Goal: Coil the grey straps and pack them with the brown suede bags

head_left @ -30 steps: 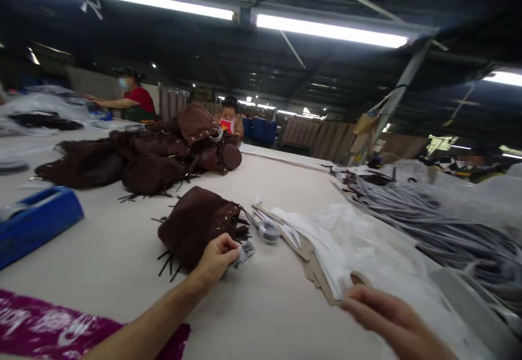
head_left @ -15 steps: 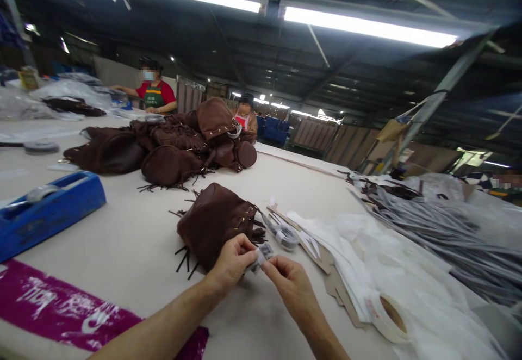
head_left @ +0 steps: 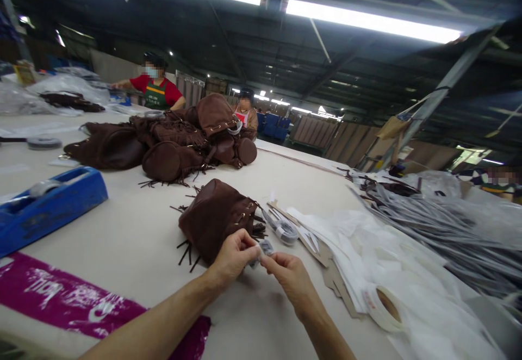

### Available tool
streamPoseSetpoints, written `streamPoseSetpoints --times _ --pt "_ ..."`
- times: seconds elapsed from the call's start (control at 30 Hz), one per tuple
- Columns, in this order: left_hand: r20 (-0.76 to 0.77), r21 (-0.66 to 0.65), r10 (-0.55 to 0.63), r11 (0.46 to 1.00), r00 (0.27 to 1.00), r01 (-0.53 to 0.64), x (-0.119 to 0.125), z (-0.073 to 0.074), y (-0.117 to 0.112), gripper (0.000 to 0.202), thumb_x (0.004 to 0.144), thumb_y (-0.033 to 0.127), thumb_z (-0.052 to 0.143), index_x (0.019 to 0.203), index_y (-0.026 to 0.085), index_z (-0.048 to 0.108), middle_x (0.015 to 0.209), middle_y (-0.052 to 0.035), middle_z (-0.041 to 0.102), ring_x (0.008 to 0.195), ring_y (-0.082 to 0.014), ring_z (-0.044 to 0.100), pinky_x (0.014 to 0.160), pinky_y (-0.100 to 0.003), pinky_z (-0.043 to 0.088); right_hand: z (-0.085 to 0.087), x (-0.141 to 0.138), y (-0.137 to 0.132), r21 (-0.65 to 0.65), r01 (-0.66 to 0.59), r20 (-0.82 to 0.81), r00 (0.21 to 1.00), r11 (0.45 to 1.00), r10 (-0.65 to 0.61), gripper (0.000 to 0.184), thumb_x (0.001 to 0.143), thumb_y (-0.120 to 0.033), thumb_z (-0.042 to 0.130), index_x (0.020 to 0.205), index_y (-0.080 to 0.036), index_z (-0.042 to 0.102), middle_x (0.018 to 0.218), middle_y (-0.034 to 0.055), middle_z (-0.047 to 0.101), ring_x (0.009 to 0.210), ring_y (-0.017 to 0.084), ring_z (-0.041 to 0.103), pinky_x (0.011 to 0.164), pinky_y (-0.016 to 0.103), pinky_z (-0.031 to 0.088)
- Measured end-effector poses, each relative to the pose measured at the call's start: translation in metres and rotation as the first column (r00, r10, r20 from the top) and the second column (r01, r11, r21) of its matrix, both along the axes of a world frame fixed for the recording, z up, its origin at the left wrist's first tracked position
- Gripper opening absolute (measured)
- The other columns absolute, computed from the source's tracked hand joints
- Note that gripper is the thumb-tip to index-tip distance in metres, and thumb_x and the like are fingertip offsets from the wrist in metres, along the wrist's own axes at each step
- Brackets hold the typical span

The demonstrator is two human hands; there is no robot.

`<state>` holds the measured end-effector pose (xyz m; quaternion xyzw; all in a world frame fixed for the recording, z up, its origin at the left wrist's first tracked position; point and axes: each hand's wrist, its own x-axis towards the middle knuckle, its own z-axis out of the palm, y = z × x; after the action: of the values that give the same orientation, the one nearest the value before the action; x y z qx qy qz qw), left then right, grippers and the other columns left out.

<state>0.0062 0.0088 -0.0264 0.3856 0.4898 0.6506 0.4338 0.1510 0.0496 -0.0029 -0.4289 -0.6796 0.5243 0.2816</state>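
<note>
My left hand [head_left: 233, 254] and my right hand [head_left: 287, 275] meet in front of me, both pinching a small grey-white tag [head_left: 265, 247] between fingertips. Just behind them lies a dark brown fringed suede bag [head_left: 216, 216] on the pale table [head_left: 134, 240]. A bundle of similar small tags [head_left: 284, 231] rests to the right of the bag.
A heap of brown fringed bags [head_left: 171, 142] lies further back. A blue tape dispenser [head_left: 49, 202] sits at left, a magenta plastic bag [head_left: 69, 303] at the near edge. White sheets, card pieces and a tape roll [head_left: 383, 306] lie right, beside grey straps [head_left: 440, 229]. Other people work at the far end.
My right hand left the white sheets at right and came over to the tag that my left hand held. Now both pinch it. The view shifted a little to the right.
</note>
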Motion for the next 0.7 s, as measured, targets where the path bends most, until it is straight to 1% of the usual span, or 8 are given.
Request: streamPoseSetpoints --times 0.1,0.17,0.23,0.3,0.37,0.43,0.57,0.7 --pt "0.017 -0.034 0.023 0.999 1.000 -0.023 0.000 0.000 0.001 0.023 0.059 0.028 0.070 0.065 0.017 0.051 0.053 0.0036 0.056 0.047 -0.0076 0.047 0.046 -0.018 0.033 -0.003 0.002 -0.003 -0.031 -0.014 -0.049 0.999 0.999 0.012 0.028 0.064 -0.042 0.066 0.062 -0.015 0.063 0.051 -0.0053 0.046 0.052 0.010 0.033 0.051 0.026 0.022" --pt "0.032 -0.045 0.022 0.999 0.999 -0.021 0.000 -0.001 0.003 0.024 0.058 0.029 0.071 0.064 0.016 0.051 0.053 0.0030 0.057 0.047 -0.0077 0.047 0.046 -0.018 0.033 -0.007 0.001 -0.003 -0.043 0.020 -0.056 0.998 0.999 -0.023 0.026 0.064 -0.039 0.066 0.072 -0.015 0.064 0.051 -0.0062 0.048 0.050 0.010 0.033 0.049 0.025 0.021" --pt "0.046 -0.046 0.015 0.999 0.999 -0.013 0.000 -0.002 0.003 0.025 0.057 0.030 0.072 0.063 0.016 0.051 0.052 0.0027 0.058 0.046 -0.0076 0.047 0.046 -0.018 0.032 -0.013 0.000 -0.002 -0.042 0.095 -0.061 0.993 0.995 -0.097 0.027 0.061 -0.037 0.067 0.078 -0.016 0.061 0.047 -0.0080 0.048 0.045 0.009 0.032 0.047 0.024 0.020" --pt "0.052 -0.041 0.010 0.999 0.999 -0.008 0.000 -0.001 0.003 0.026 0.056 0.030 0.072 0.061 0.016 0.051 0.051 0.0026 0.057 0.046 -0.0077 0.047 0.046 -0.018 0.032 -0.018 -0.003 0.000 -0.024 0.143 -0.080 0.986 0.989 -0.145 0.029 0.059 -0.035 0.069 0.078 -0.018 0.056 0.045 -0.0094 0.048 0.042 0.008 0.032 0.045 0.023 0.019" --pt "0.047 -0.043 0.003 0.999 0.999 -0.001 0.000 0.000 0.003 0.027 0.056 0.031 0.073 0.061 0.016 0.051 0.051 0.0025 0.057 0.045 -0.0078 0.046 0.045 -0.018 0.032 -0.020 -0.004 0.002 0.010 0.148 -0.108 0.983 0.989 -0.146 0.029 0.059 -0.035 0.070 0.076 -0.019 0.051 0.044 -0.0097 0.049 0.040 0.008 0.033 0.044 0.023 0.019" --pt "0.041 -0.051 -0.004 0.999 0.999 0.006 0.000 0.001 0.003 0.026 0.056 0.031 0.073 0.060 0.016 0.051 0.051 0.0026 0.057 0.045 -0.0078 0.046 0.045 -0.018 0.031 -0.021 -0.004 0.002 0.064 0.151 -0.109 0.984 0.986 -0.143 0.029 0.061 -0.035 0.070 0.077 -0.020 0.050 0.047 -0.0084 0.053 0.042 0.010 0.038 0.045 0.023 0.024" --pt "0.027 -0.047 0.010 0.999 1.000 -0.009 0.000 0.001 0.002 0.025 0.055 0.030 0.073 0.060 0.016 0.052 0.052 0.0028 0.057 0.047 -0.0078 0.046 0.047 -0.018 0.033 -0.022 -0.002 -0.001 0.210 0.223 -0.060 0.975 0.952 -0.215 0.030 0.063 -0.035 0.072 0.082 -0.019 0.055 0.061 -0.0032 0.064 0.049 0.013 0.049 0.050 0.024 0.032" --pt "0.033 -0.040 0.011 0.999 0.999 -0.010 0.001 0.002 0.001 0.025 0.056 0.030 0.073 0.060 0.016 0.053 0.054 0.0026 0.058 0.049 -0.0082 0.047 0.049 -0.019 0.034 -0.024 -0.004 -0.006 0.246 0.305 -0.087 0.952 0.920 -0.292 0.030 0.063 -0.041 0.073 0.078 -0.019 0.059 0.068 -0.0016 0.064 0.048 0.012 0.045 0.048 0.025 0.031"
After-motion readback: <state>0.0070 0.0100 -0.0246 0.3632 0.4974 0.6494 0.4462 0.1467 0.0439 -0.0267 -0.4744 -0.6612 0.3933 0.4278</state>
